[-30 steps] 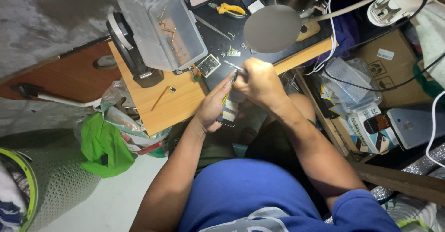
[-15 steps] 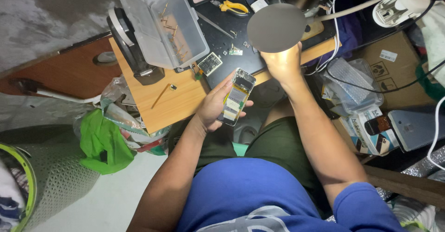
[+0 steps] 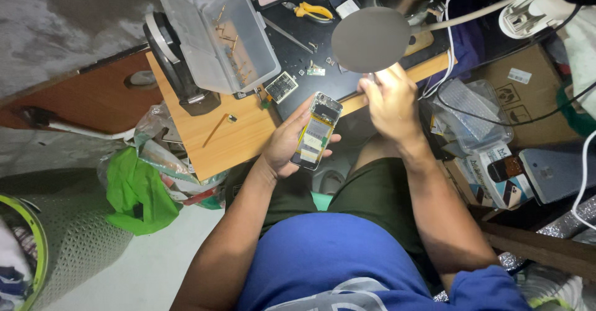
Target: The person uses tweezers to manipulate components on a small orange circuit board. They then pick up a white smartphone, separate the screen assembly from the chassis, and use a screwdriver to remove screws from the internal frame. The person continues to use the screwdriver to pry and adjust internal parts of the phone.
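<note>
Left hand: your left hand [image 3: 287, 142] cradles the opened phone with its back cover off and yellow-and-white innards showing [image 3: 316, 131], fingers wrapped along its edges, held over your lap just off the desk edge.
Right hand: your right hand [image 3: 388, 100] is raised at 2 o'clock from the phone, fingers curled together under the round grey lamp head [image 3: 370, 39]; whether it pinches anything, I cannot tell.
Phone position: tilted, top end pointing to 1 o'clock, touching only your left palm and fingers, apart from the right hand.
Desk: light wooden desk board [image 3: 230, 138] lies at 10 o'clock from the phone, with a black work mat [image 3: 297, 47] at 12 o'clock.
On the mat: a small square circuit part [image 3: 282, 87] sits near the mat's lower left corner; yellow-handled cutters [image 3: 313, 12] lie at the far end.
Box: a clear plastic compartment box with its lid open [image 3: 226, 38] stands at 11 o'clock.
Floor side: a green plastic bag [image 3: 138, 193] lies at 9 o'clock, well apart.
</note>
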